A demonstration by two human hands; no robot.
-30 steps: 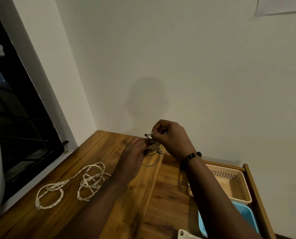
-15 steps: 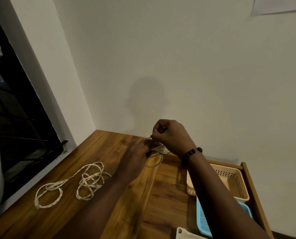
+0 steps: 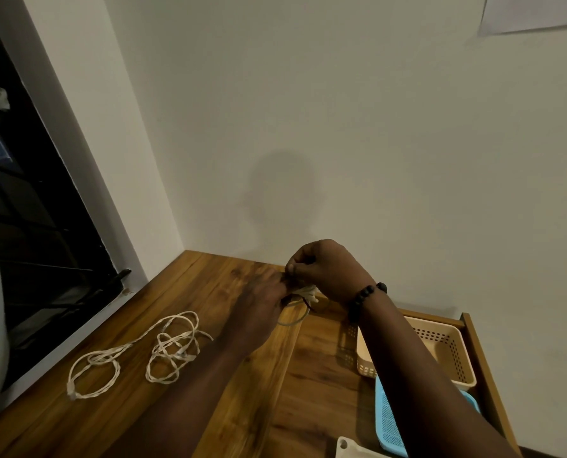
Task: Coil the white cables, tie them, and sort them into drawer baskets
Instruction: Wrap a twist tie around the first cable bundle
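**While the tie gets pulled tight**

As the hands work, the right hand (image 3: pixel 325 269) has dropped closer to the left hand (image 3: pixel 259 299), so the knot looks nearly done. Both pinch the small white bundle (image 3: pixel 307 292) above the table (image 3: pixel 209 408). One loose white cable (image 3: pixel 143 352) waits nearby. Farther right sit the blue basket (image 3: pixel 391 421) and tan basket (image 3: pixel 447 345).

Surface (image 3: pixel 209 282): bare wood at the far corner and near edge. Loose cable (image 3: pixel 150 352) sprawls at left. Walls close the far side and left. Drawer (image 3: pixel 483 368) at right: beige basket (image 3: pixel 447 345) and blue basket (image 3: pixel 391 424) touching; bare floor left of them.
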